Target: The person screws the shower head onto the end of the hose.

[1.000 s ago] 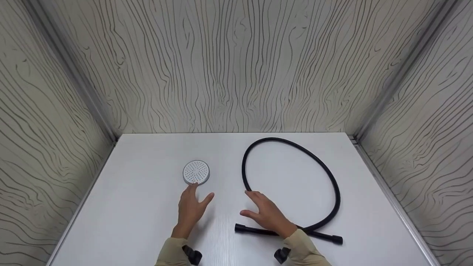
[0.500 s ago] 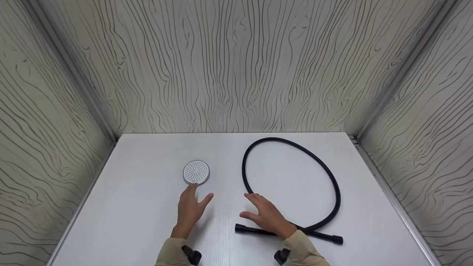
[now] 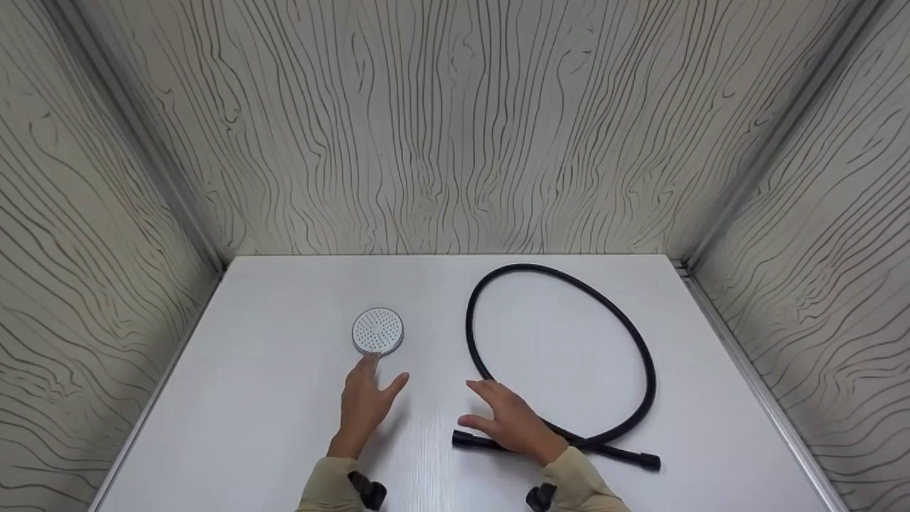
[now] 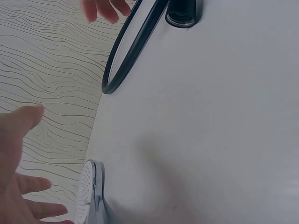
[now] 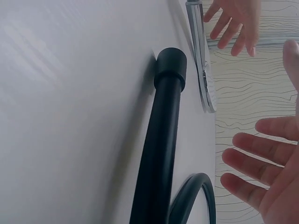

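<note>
Left hand (image 3: 365, 403) just above shower head (image 3: 377, 331)

The hose (image 5: 158, 135) looks smooth, the shower handle (image 5: 198, 35) glossy metal.

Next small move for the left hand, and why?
I'd likely lower the left hand and grip the handle of the handheld shower head: the hand hangs above it holding nothing, the right wrist view shows a gap between them, and the shower head lies spray face up on the tabletop.
</note>
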A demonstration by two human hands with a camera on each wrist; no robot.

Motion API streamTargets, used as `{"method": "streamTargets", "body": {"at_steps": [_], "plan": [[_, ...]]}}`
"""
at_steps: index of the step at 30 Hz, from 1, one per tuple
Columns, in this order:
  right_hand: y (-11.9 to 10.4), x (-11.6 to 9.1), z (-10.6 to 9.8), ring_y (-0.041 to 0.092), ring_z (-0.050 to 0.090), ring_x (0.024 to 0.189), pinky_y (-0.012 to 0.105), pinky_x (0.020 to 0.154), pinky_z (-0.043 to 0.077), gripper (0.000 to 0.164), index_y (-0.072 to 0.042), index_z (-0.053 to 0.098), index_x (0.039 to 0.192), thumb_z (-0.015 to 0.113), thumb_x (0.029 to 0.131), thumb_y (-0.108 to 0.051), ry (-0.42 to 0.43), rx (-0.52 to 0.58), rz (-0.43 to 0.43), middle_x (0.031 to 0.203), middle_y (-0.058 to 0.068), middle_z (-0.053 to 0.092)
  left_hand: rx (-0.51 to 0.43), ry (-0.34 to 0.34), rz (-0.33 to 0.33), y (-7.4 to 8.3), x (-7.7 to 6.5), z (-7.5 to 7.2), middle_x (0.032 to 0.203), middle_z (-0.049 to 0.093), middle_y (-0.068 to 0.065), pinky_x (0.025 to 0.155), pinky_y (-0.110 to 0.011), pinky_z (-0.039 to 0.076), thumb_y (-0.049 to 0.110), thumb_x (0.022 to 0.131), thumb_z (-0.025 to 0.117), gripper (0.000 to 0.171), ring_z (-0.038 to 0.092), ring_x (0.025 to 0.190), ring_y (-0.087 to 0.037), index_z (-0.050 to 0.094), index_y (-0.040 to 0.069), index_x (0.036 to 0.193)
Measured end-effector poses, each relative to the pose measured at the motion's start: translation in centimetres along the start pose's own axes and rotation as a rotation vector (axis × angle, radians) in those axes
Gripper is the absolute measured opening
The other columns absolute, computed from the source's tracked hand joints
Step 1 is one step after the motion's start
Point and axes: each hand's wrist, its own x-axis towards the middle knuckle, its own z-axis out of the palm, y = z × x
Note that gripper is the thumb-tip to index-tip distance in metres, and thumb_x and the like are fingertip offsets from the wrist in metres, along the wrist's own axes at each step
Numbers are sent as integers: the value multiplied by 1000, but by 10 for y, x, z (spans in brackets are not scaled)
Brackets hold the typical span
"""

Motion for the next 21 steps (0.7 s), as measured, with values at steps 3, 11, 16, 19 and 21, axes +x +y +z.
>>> {"method": "streamTargets", "body": {"at_steps": [3,11,16,19,21], "plan": [[0,-1,2,32,56,124,49,102,48,70,-1,48,140,57,93,-52,-3,5,5,134,16,57,9,-8,-9,-1,1,1,143,47,-25,111,-54,37,43,85,72,75,44,134,-43,45,-2,140],[0,-3,5,30,56,123,47,102,47,72,-4,49,140,54,92,-58,7,-25,7,133,13,58,2,-31,-36,-2,1,3,146,44,-24,112,-55,35,43,84,73,80,41,136,-43,42,0,144],[1,-5,7,29,59,119,44,99,50,71,-1,51,137,56,91,-55,29,-55,-39,129,13,61,-6,-38,-34,-4,0,2,146,45,-24,111,-55,36,43,84,73,79,41,136,-43,43,-1,142],[2,-6,9,28,61,114,42,96,51,70,0,54,134,59,90,-55,42,-81,-70,124,12,64,6,-38,-30,-6,0,3,146,45,-24,111,-54,37,40,84,74,77,41,136,-43,44,-2,141],[2,-7,10,28,61,113,41,95,52,71,0,55,133,60,89,-55,33,-99,-71,122,12,64,16,-40,-34,-6,0,4,145,46,-24,111,-54,37,38,84,75,76,42,135,-43,44,-2,141]]}}
